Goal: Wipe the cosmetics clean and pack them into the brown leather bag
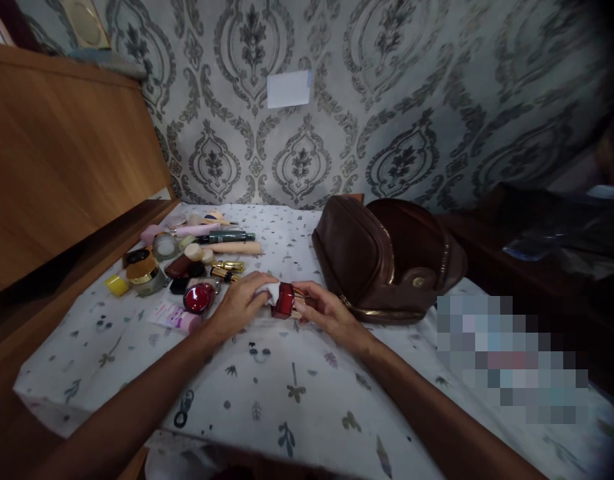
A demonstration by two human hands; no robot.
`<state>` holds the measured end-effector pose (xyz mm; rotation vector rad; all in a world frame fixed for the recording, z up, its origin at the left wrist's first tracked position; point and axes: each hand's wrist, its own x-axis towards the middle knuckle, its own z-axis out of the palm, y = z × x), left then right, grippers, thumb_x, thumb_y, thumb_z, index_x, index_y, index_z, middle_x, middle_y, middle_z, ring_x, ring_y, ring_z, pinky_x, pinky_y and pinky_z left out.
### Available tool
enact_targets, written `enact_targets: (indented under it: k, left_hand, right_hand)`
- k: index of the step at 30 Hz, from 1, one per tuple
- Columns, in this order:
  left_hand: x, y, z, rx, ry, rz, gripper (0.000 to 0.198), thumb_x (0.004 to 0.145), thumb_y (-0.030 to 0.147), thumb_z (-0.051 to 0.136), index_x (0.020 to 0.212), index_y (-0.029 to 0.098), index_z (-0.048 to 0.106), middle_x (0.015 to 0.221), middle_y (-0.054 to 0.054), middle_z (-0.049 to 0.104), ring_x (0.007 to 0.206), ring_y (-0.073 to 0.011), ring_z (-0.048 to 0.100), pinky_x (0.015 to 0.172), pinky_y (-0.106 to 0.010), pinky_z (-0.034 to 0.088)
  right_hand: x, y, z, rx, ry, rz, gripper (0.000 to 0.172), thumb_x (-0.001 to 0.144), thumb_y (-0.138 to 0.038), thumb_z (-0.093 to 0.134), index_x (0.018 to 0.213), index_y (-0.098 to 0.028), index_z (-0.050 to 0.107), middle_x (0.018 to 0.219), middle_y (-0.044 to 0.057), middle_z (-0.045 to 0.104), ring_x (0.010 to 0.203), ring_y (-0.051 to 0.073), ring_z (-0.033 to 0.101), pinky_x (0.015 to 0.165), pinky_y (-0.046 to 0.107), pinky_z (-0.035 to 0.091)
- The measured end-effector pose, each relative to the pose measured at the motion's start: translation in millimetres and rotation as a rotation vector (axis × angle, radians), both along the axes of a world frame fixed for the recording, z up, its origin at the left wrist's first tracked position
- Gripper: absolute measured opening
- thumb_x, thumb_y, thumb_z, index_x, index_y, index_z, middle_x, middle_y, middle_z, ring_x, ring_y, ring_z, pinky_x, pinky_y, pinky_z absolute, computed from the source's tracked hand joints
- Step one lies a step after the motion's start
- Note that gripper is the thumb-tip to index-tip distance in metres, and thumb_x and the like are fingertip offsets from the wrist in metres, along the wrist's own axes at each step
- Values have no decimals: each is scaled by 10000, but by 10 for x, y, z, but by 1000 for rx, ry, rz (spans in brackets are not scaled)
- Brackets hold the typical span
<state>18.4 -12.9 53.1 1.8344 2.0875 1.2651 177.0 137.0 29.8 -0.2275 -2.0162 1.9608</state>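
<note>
Between my two hands is a small red glass bottle (285,301) with gold-coloured parts at its right end, lying sideways. My right hand (329,310) grips it by that gold end, fingers closed. A crumpled white wipe (271,291) is pinched in my left hand (241,305) and pressed against the bottle's left side. Close to my left forearm lie a round red compact (198,298) and a white-and-pink tube (174,316). To the right of my right hand sits a brown leather bag (357,260) with gold zips.
Several cosmetics crowd the left of the patterned white cloth (257,387), among them a gold-lidded jar (145,275), a dark green tube (231,237) and a yellow item (117,285). A wooden cabinet (71,127) borders the left side. The papered wall (297,153) rises behind.
</note>
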Motion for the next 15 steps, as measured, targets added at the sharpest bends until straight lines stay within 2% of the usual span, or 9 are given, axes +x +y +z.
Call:
enact_targets:
  k: [5,10,15]
  left_hand:
    - [-14,13,-18,-113,40,76,237,867,163,456,986,198,658,957,-38,701,913,-204,628,817,-307,468]
    - [-60,3,-42,-257,140,90,191,900,233,461,964,193,637,873,-47,687,815,-213,621,746,-311,462]
    - [-65,-28,-25,-325,191,61,151,862,204,489,947,218,614,904,-47,682,851,-233,623,757,-324,457]
  right_hand:
    - [14,-6,-5,27,-32,-35,397,795,-379,727,1141,-224,608,969,28,656,766,163,583,682,296,498]
    - [3,-11,-27,30,-37,-49,390,801,-362,719,1150,-235,600,995,33,652,813,172,590,688,297,501]
    - [-3,-14,-18,18,-22,-43,408,799,-388,712,1152,-222,592,1045,48,654,869,183,598,683,295,511]
